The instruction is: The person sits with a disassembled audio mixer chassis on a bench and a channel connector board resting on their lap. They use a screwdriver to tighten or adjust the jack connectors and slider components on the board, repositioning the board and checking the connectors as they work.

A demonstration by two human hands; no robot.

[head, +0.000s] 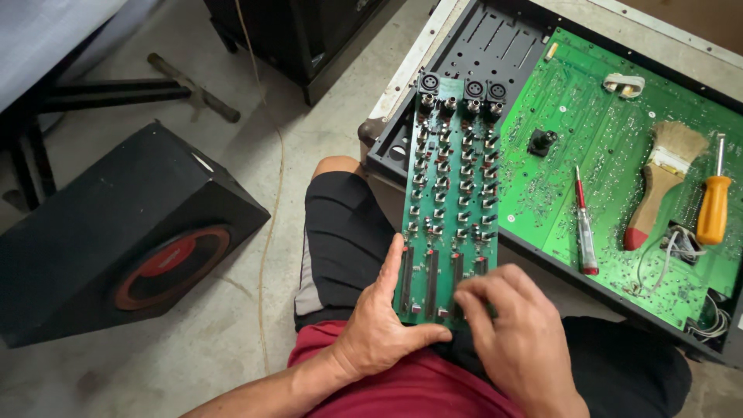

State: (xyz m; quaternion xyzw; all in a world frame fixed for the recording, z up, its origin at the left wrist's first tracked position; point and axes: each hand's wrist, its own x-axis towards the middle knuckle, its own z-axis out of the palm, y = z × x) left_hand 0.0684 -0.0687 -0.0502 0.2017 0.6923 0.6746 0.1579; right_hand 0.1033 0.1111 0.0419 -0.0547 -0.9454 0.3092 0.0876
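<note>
A long narrow green circuit board (453, 193), studded with knob shafts, sliders and round sockets at its far end, lies from my lap up onto the edge of an open black metal chassis (495, 42). My left hand (379, 329) grips the board's near left corner, thumb under the near edge and fingers along its left side. On the near right corner rests my right hand (518, 333), its fingertips pinching at small parts on the board.
Inside the chassis a large green circuit board (611, 131) carries a red-tipped paintbrush (658, 182), a red tester screwdriver (584, 220), an orange-handled screwdriver (713, 205) and loose white wires (673, 255). A black speaker box (116, 240) stands left on the concrete floor.
</note>
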